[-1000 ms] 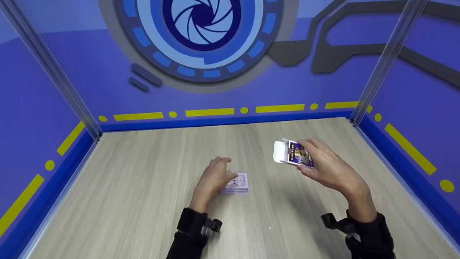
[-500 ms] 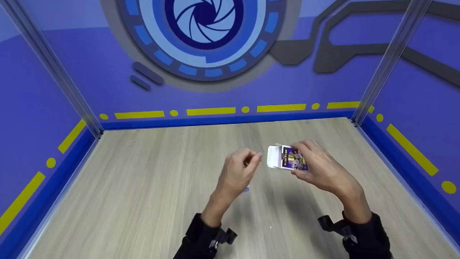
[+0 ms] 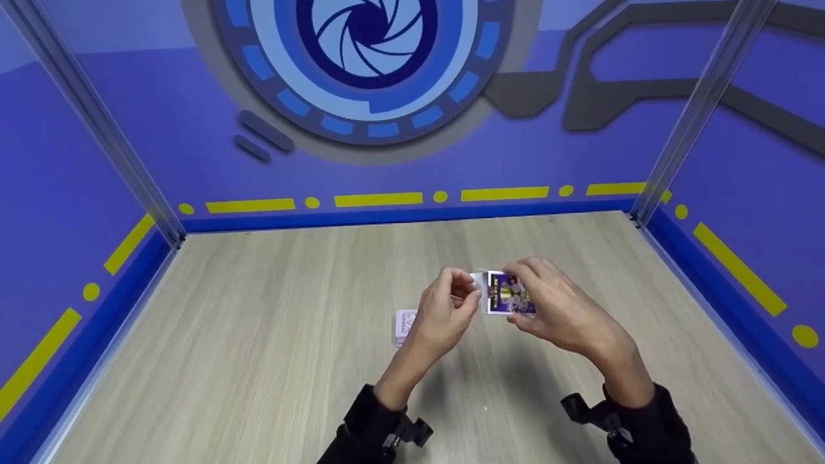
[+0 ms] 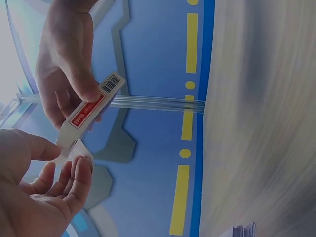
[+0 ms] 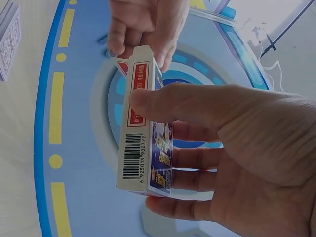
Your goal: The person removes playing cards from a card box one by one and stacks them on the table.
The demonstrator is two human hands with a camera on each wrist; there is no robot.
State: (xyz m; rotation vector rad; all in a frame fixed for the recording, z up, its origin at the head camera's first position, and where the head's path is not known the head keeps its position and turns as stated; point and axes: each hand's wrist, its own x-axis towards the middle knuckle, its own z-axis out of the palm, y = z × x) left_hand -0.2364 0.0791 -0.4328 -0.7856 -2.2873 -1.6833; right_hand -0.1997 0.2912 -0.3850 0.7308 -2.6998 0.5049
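My right hand (image 3: 567, 306) grips a small purple-and-white playing card box (image 3: 506, 293) above the table, thumb on its narrow side and fingers round the other. A barcode and red label show on that side in the right wrist view. The box's white end flap (image 4: 80, 150) stands out toward my left hand (image 3: 448, 316). Curled fingers and thumb of that hand are at the flap, one on either side; how firmly they pinch it is hard to see. A deck of playing cards (image 3: 404, 325) lies on the table, partly hidden behind the left hand.
The wood-grain table (image 3: 271, 348) is enclosed by blue panels (image 3: 142, 129) at the back and both sides. Black wrist straps (image 3: 651, 419) with small cameras sit on both forearms.
My left hand has gone from the deck up and right to the box's flap. The right hand has brought the box left and slightly nearer. The deck stays on the table.
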